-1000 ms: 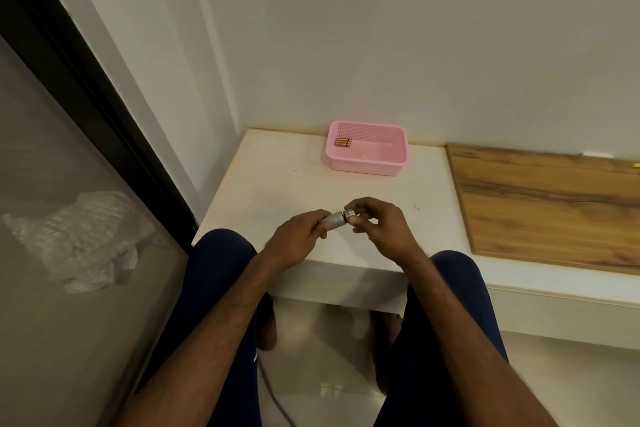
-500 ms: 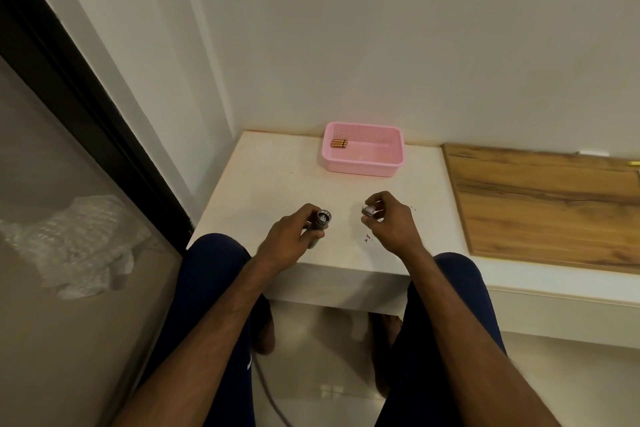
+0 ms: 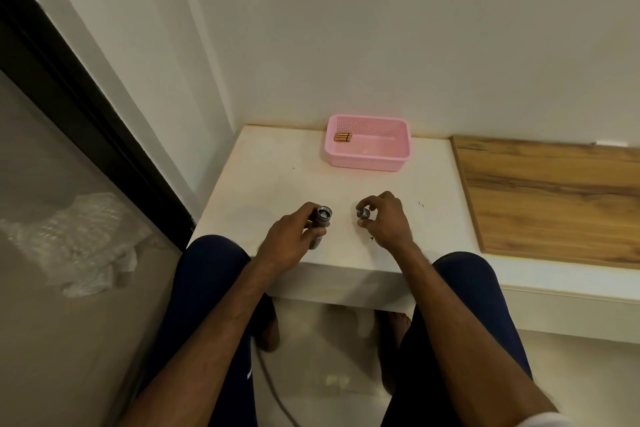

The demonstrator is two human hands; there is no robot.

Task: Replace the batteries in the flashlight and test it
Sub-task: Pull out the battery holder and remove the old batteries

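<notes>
My left hand (image 3: 287, 246) grips the flashlight (image 3: 320, 224), open end up; my right hand (image 3: 382, 222) pinches its cap (image 3: 363, 213) just right of it.

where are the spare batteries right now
In the head view, the batteries lie in the far-left corner of the pink basket, at the table's back by the wall.

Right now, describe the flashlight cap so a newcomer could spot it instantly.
Start at the white table in the wall corner, with the pink basket at its back. Nearer the front edge, the right hand pinches the small cap in its fingertips. It is far shorter than the flashlight body in the left hand.
</notes>
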